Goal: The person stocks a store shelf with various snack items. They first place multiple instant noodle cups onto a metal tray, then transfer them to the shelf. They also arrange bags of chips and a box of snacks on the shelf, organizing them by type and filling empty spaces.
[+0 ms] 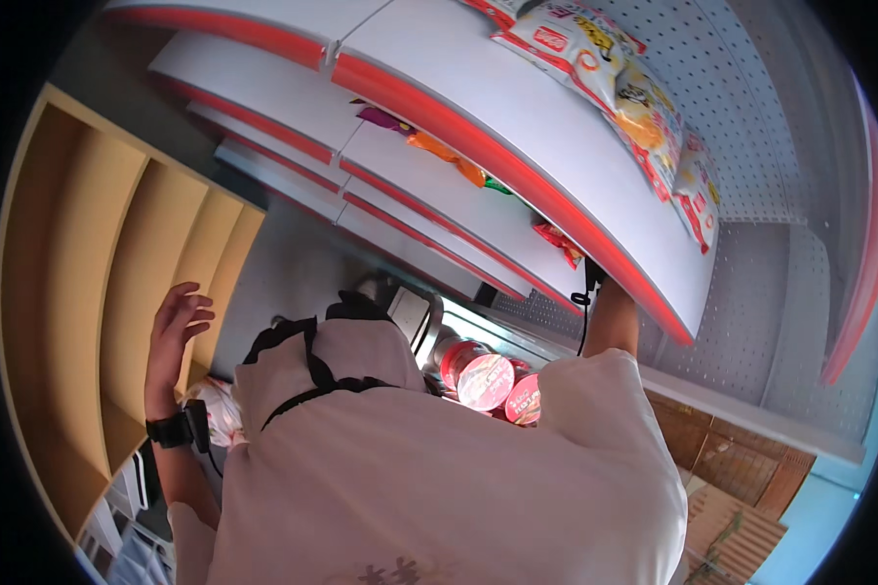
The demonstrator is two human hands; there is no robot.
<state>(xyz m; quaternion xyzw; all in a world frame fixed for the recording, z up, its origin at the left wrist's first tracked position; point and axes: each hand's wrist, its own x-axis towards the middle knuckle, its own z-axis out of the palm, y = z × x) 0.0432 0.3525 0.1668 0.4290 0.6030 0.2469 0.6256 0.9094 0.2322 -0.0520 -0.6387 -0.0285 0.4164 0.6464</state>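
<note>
My left hand (179, 314) is raised at the left, its fingers loosely bent and apart, with nothing in it. A black strap with a small device (179, 426) circles that wrist. Behind the hand stands a light wooden shelf unit (128, 278). My right forearm (611, 318) reaches beneath the white upper shelf board (439, 69) with its red front strip; the board hides my right hand. Close to that arm, on the level below, lies a red snack bag (560, 243). Orange (446, 155) and purple (384, 119) snack packs lie farther left on that level.
Several white-and-red snack bags (582, 47) line the back of the upper board. Red-lidded tubs (486, 382) sit brightly lit below, beside my torso. Brown cardboard boxes (735, 453) are at the lower right. A perforated back panel (746, 131) closes the rack. A cord (584, 333) hangs by my right arm.
</note>
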